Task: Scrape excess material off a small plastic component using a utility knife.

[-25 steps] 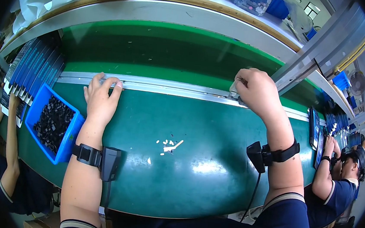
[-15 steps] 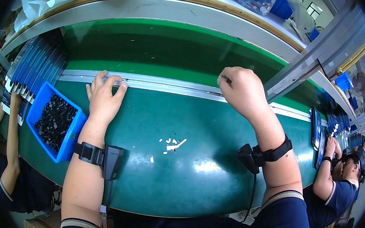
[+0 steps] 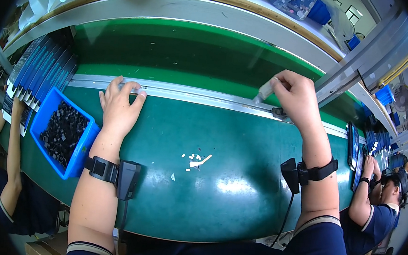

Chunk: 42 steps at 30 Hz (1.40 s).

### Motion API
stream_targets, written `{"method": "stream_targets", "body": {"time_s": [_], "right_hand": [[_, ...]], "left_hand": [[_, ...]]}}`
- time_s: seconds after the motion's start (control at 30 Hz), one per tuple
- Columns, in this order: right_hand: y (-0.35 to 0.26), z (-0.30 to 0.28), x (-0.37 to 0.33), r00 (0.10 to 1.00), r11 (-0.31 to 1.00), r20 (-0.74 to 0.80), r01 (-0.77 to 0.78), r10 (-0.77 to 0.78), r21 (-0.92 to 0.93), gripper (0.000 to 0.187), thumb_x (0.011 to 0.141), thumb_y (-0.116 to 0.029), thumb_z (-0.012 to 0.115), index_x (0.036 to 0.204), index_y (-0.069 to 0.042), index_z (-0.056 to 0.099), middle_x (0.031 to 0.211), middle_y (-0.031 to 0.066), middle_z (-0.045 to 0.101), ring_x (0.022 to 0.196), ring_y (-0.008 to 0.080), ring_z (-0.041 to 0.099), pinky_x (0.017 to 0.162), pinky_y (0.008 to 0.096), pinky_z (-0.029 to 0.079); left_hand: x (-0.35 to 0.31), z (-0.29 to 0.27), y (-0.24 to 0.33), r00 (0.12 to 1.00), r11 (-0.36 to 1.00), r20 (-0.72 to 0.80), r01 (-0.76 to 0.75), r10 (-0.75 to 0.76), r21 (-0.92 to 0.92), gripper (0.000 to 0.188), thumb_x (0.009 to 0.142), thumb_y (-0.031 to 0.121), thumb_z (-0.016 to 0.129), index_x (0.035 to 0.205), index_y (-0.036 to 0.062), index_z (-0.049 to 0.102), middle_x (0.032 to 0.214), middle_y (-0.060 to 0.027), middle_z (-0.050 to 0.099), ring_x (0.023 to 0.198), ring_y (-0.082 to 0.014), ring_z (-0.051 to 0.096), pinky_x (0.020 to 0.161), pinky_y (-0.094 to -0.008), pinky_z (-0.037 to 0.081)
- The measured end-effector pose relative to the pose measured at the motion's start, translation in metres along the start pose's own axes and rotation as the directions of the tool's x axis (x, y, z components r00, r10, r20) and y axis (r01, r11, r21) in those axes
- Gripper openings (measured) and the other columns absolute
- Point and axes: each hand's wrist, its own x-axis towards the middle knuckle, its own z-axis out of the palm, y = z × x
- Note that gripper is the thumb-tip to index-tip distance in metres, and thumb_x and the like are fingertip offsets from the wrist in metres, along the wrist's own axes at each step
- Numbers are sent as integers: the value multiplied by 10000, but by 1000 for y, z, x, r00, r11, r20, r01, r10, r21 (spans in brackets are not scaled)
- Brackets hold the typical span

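Right hand (image 3: 296, 96), upper right, pinching pale grey flat piece (image 3: 265, 92) slanting down-left toward long silver metal rail (image 3: 201, 97); left hand (image 3: 119, 109), left of centre, fingers apart at rail.

- My desk (image 3: 215, 216) has a smooth green top that shines.
- Pale scraps (image 3: 196, 164) lie scattered near its middle.
- A blue bin (image 3: 84, 145) of small black parts (image 3: 64, 127) stands at my left.
- A metal rail (image 3: 192, 96) runs along the back.
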Motion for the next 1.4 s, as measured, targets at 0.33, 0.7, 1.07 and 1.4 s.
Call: {"method": "stream_targets", "body": {"time_s": [0.33, 0.7, 1.07, 1.4], "right_hand": [[42, -10, -2, 965, 975, 140, -222, 220, -7, 142, 838, -106, 561, 836, 30, 601, 630, 65, 588, 542, 126, 552, 509, 286, 446], [47, -3, 7, 984, 948, 144, -55, 105, -315, 104, 817, -13, 517, 891, 40, 569, 762, 234, 596, 735, 404, 589, 668, 419, 467], [27, -3, 11, 931, 869, 278, -74, 236, -489, 152, 725, 71, 534, 852, 46, 613, 871, 249, 630, 886, 396, 616, 778, 432, 500], [25, 29, 12, 918, 939, 365, -23, 155, -342, 142, 778, 8, 507, 848, 41, 626, 794, 244, 620, 740, 391, 611, 697, 406, 488]], "left_hand": [[1, -1, 2, 1000, 1000, 15, 2, -2, -21, 232, 862, 312, 578, 1037, 163, 616, 1339, -158, 408, 1313, -326, 318, 1095, -583, 117], [2, 0, 0, 1000, 1000, 31, -1, 1, 0, 212, 864, 268, 575, 1052, 174, 604, 1338, -152, 406, 1311, -326, 323, 1095, -582, 126], [1, -1, 0, 1000, 1000, 27, -8, 7, 5, 218, 865, 274, 569, 1056, 174, 601, 1335, -154, 409, 1308, -328, 326, 1088, -588, 136], [1, 0, 1, 1000, 1000, 14, -11, 11, 6, 210, 859, 265, 581, 1044, 168, 602, 1326, -156, 414, 1303, -330, 331, 1086, -589, 142]]}}
